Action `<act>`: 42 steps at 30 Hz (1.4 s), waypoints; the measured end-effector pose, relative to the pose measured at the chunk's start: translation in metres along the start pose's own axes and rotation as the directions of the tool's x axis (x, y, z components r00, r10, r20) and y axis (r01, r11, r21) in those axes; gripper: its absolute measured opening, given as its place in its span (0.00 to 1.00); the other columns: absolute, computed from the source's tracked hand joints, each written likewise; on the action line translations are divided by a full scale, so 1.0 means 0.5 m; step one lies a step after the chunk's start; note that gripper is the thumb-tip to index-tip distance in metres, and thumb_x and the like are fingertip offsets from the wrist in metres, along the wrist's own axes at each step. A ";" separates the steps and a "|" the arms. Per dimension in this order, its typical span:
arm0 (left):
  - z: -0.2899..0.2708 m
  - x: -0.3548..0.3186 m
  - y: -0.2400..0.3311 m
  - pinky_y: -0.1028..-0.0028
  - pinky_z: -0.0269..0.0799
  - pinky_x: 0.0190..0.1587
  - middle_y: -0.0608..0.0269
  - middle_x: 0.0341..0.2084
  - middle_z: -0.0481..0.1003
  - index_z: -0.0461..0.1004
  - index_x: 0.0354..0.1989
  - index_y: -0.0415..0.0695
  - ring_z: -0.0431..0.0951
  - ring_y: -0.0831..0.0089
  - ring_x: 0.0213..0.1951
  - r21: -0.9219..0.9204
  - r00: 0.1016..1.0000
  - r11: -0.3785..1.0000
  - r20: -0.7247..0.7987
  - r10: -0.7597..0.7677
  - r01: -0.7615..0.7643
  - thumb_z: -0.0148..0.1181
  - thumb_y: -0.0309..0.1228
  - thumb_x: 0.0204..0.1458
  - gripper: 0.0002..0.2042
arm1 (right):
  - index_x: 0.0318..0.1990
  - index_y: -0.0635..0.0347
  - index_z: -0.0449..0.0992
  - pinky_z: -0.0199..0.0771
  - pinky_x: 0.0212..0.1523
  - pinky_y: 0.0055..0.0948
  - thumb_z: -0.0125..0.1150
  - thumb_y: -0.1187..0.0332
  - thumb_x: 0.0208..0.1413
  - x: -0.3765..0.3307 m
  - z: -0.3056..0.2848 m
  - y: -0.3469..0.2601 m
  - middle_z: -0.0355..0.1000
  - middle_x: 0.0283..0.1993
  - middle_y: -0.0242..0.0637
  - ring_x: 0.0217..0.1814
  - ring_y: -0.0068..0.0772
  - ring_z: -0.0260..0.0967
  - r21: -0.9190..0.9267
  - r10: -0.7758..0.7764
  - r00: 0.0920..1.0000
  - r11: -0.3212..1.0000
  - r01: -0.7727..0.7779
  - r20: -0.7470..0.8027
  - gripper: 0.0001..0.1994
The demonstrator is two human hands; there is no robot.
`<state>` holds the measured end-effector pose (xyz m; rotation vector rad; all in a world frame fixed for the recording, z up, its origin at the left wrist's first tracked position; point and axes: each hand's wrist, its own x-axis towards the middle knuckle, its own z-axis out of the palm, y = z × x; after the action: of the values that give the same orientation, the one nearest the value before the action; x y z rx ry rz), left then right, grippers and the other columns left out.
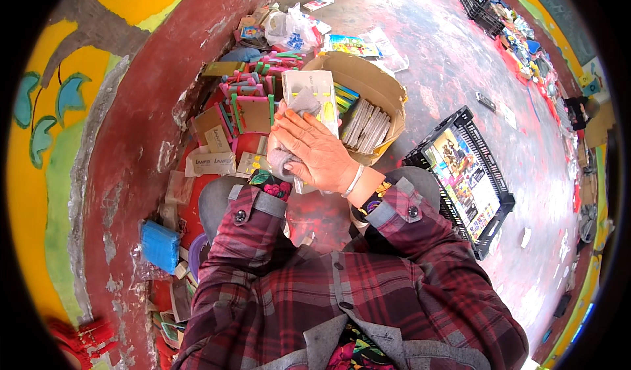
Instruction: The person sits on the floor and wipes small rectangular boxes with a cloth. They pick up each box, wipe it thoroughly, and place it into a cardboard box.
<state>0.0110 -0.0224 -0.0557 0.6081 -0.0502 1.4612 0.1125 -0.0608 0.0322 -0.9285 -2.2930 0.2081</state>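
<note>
A flat white box [322, 84] with yellow marks is held up in front of me, tilted. My left hand [273, 141] grips it along its near left side; most of that hand is hidden behind the box and my other hand. Across the box's face lies my right hand [315, 150], fingers stretched and close together, pressing a crumpled grey cloth [304, 102] against it. Part of the cloth bunches out below the thumb. Just beyond the box stands an open cardboard carton [388, 87] with a row of thin pale packs [368, 127] inside.
Pink and green framed boards [253, 112] are piled at the left by the red wall. A white plastic bag [292, 28] lies behind them. Right of my knee sits a black crate [490, 219] lined with a printed sheet. A blue pack [160, 246] is at the lower left.
</note>
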 end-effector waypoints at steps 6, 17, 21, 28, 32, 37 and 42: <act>0.074 0.017 0.045 0.65 0.63 0.59 0.61 0.58 0.64 0.57 0.63 0.47 0.67 0.67 0.57 -0.135 0.788 0.791 -0.086 -0.609 0.597 0.37 0.48 0.63 0.25 | 0.63 0.59 0.58 0.44 0.68 0.46 0.49 0.59 0.57 0.019 -0.042 0.063 0.52 0.68 0.46 0.71 0.45 0.46 -0.143 0.143 0.965 0.974 -0.177 -0.221 0.27; 0.114 0.060 0.075 0.54 0.70 0.48 0.46 0.54 0.66 0.54 0.64 0.43 0.72 0.51 0.50 -0.090 0.816 0.828 -0.135 -0.561 0.554 0.32 0.62 0.57 0.37 | 0.55 0.63 0.66 0.70 0.48 0.35 0.50 0.60 0.60 -0.036 -0.101 0.209 0.73 0.45 0.48 0.47 0.43 0.72 0.674 0.887 0.350 0.458 -0.579 -0.302 0.20; 0.113 0.063 0.083 0.53 0.71 0.48 0.49 0.53 0.67 0.55 0.63 0.45 0.73 0.53 0.48 -0.104 0.812 0.828 -0.162 -0.560 0.551 0.33 0.62 0.56 0.36 | 0.58 0.63 0.62 0.70 0.48 0.31 0.56 0.63 0.58 -0.017 -0.088 0.183 0.71 0.46 0.43 0.46 0.33 0.70 0.581 0.664 0.450 0.745 -0.327 -0.597 0.23; 0.096 0.048 0.058 0.61 0.61 0.60 0.57 0.57 0.64 0.58 0.62 0.48 0.65 0.62 0.57 -0.051 0.800 0.828 -0.231 -0.554 0.559 0.33 0.58 0.59 0.31 | 0.60 0.58 0.62 0.51 0.65 0.43 0.55 0.52 0.55 0.011 -0.004 0.106 0.60 0.62 0.50 0.68 0.50 0.52 0.093 0.238 0.941 0.971 -0.221 -0.240 0.29; 0.092 0.062 0.073 0.62 0.60 0.61 0.55 0.57 0.64 0.58 0.62 0.45 0.66 0.61 0.57 -0.120 0.840 0.860 -0.185 -0.510 0.496 0.35 0.61 0.57 0.34 | 0.62 0.56 0.60 0.47 0.67 0.45 0.48 0.49 0.59 0.003 0.007 0.074 0.55 0.65 0.48 0.70 0.49 0.48 0.194 0.159 0.976 0.972 -0.129 -0.151 0.29; 0.022 0.082 0.117 0.53 0.64 0.55 0.50 0.56 0.65 0.53 0.65 0.46 0.68 0.54 0.53 0.065 0.858 0.895 -0.324 -0.399 0.441 0.34 0.65 0.53 0.39 | 0.63 0.56 0.59 0.45 0.68 0.45 0.47 0.52 0.60 -0.017 0.025 0.007 0.53 0.67 0.44 0.71 0.47 0.46 0.322 -0.064 0.997 0.945 0.049 0.036 0.27; 0.026 0.081 0.119 0.54 0.64 0.55 0.51 0.56 0.65 0.52 0.66 0.48 0.69 0.56 0.52 0.070 0.851 0.903 -0.372 -0.370 0.423 0.35 0.67 0.52 0.40 | 0.61 0.50 0.64 0.49 0.66 0.48 0.51 0.56 0.57 -0.015 0.022 -0.007 0.54 0.67 0.43 0.69 0.49 0.49 0.204 -0.117 0.991 0.974 0.101 0.070 0.24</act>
<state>-0.0350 0.0085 -0.0074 0.4353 0.4486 1.1502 0.1080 -0.0673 0.0211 -0.7013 -2.3381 0.4280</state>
